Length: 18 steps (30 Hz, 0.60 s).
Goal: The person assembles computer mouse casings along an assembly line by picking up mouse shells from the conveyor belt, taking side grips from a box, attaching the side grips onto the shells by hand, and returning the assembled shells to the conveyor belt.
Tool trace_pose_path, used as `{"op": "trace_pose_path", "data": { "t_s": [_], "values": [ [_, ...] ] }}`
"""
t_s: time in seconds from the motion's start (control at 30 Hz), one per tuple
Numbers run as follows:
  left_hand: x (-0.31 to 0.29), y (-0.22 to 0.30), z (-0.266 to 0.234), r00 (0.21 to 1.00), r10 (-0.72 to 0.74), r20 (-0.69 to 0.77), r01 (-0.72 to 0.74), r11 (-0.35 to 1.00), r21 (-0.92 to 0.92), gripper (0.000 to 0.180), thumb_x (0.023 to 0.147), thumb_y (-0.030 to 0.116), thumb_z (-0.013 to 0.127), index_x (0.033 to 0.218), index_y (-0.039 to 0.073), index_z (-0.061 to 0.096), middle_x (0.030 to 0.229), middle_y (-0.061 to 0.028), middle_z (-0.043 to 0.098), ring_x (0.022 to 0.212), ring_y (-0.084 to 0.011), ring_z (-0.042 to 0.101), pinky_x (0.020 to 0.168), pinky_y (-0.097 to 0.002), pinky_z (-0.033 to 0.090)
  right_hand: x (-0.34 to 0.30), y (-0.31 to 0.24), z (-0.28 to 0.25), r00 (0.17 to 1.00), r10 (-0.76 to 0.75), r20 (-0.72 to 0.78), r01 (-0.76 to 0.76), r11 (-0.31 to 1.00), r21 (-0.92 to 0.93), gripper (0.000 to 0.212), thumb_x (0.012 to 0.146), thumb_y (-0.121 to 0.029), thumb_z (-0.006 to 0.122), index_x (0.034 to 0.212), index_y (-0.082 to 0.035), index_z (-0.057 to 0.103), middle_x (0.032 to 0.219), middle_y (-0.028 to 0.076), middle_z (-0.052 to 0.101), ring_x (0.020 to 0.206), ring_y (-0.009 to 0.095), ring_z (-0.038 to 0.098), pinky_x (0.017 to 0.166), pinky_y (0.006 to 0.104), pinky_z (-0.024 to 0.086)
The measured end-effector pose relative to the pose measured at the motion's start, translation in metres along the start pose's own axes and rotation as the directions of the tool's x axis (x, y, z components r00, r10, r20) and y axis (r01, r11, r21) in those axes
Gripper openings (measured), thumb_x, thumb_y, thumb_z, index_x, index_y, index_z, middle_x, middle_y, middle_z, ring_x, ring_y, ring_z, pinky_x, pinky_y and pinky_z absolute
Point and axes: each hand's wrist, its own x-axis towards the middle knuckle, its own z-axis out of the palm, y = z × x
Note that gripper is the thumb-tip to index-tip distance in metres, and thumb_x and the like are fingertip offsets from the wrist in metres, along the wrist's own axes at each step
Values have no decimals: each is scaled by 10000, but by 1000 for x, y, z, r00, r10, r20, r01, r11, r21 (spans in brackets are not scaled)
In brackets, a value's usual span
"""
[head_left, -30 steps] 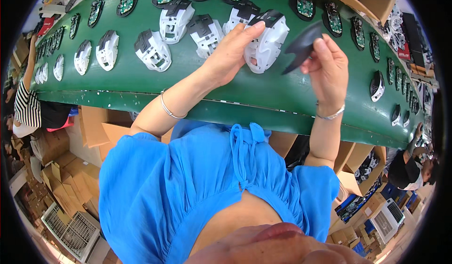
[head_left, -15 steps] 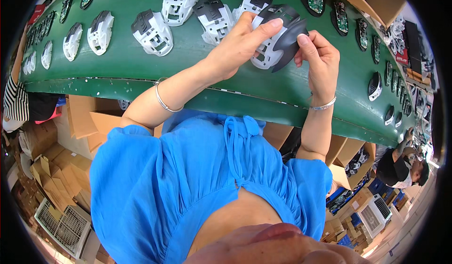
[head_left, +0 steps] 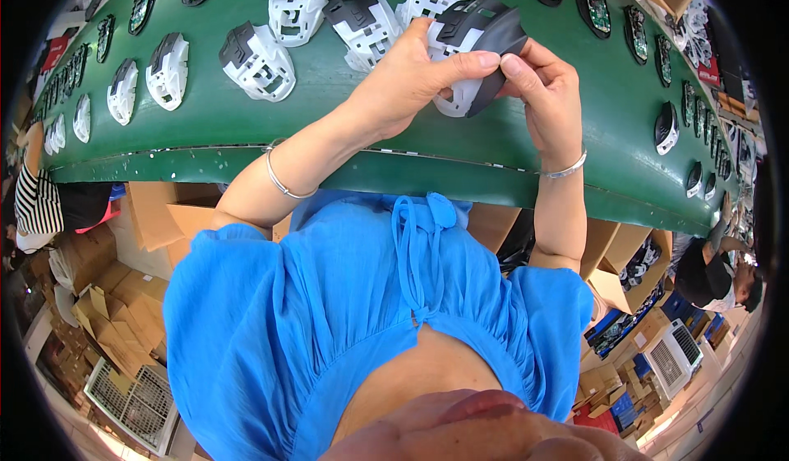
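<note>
Over the green bench, my left hand is closed around a white mouse shell, thumb laid across its face. A dark, curved cover piece lies along the shell's top and right side. My right hand pinches the edge of that cover between thumb and fingers. Both thumbs are close together on the cover; the palm-side fingers of the left hand are hidden behind the shell. Beyond my left hand lie more white shells with black tops, such as one mouse shell right beside it.
The green bench bears white shells on the left and black mouse bases with green circuit boards at the far right. Cardboard boxes stand below its near edge. Other people sit at both ends, one in a striped sleeve.
My right thumb has moved left along the cover, closer to my left thumb. The cover now sits closer over the shell, which has turned slightly in my hands.
</note>
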Motion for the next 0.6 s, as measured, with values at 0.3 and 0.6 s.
{"op": "trace_pose_path", "data": {
  "t_s": [0.3,0.6],
  "values": [
    [-4,-1,6,995,87,-45,-89,995,-44,747,711,279,790,1208,-74,358,1027,-124,561,931,-153,561,778,-277,486,-8,11,8,988,-60,142,36,985,166,224,755,-6,721,931,27,588,869,65,645,792,111,625,726,230,517],
    [-3,6,-3,992,115,53,-118,991,57,785,675,239,817,1251,-22,351,1083,-111,537,988,-153,532,832,-282,466,-18,-2,19,988,-117,102,118,993,-2,260,723,-7,748,932,18,596,834,62,652,789,107,629,723,240,526]
  ]
}}
